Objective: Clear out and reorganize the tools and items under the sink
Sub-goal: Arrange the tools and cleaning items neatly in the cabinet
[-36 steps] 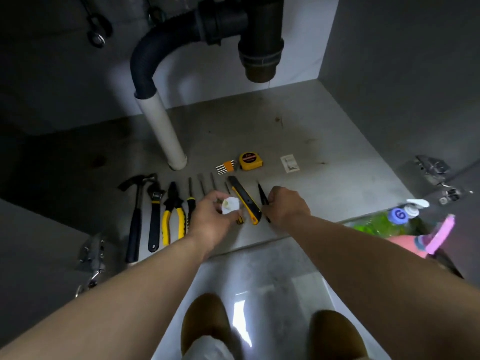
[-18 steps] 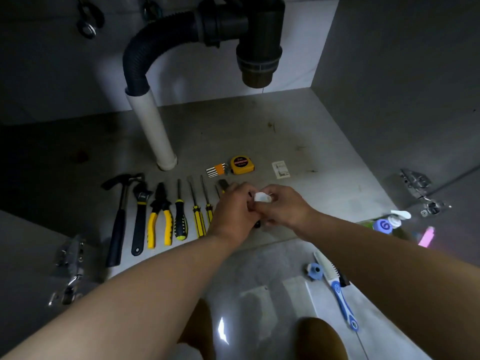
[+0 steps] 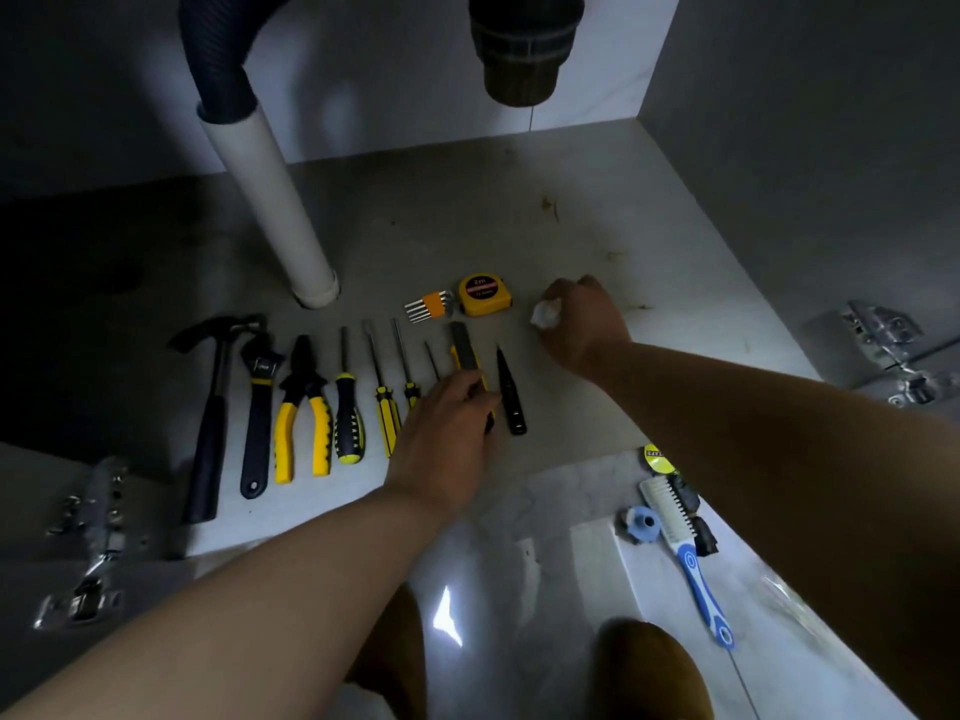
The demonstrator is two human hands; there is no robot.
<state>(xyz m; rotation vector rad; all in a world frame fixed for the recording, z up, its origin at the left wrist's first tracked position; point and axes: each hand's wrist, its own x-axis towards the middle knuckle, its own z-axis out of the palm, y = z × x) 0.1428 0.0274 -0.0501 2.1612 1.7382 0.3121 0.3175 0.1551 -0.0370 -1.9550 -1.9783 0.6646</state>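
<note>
We see the cabinet floor (image 3: pixel 467 210) under the sink, with a white pipe (image 3: pixel 270 200) standing on it. Both of the person's arms reach forward over it. The left hand (image 3: pixel 447 433) lies palm down on the row of tools, its fingers bent over the handle of the yellow and black utility knife (image 3: pixel 464 350); we cannot tell if it grips it. The right hand (image 3: pixel 582 319) reaches further back, beside the yellow tape measure (image 3: pixel 484 294), and is closed around a small white crumpled thing (image 3: pixel 546 313).

The tools lie side by side near the front edge: a hammer (image 3: pixel 213 407), a wrench (image 3: pixel 258 407), yellow pliers (image 3: pixel 304 407), then some screwdrivers (image 3: pixel 347 407). A thin black tool (image 3: pixel 510 397) lies just right of the knife. A small set of hex keys (image 3: pixel 428 306) touches the tape measure.
</note>
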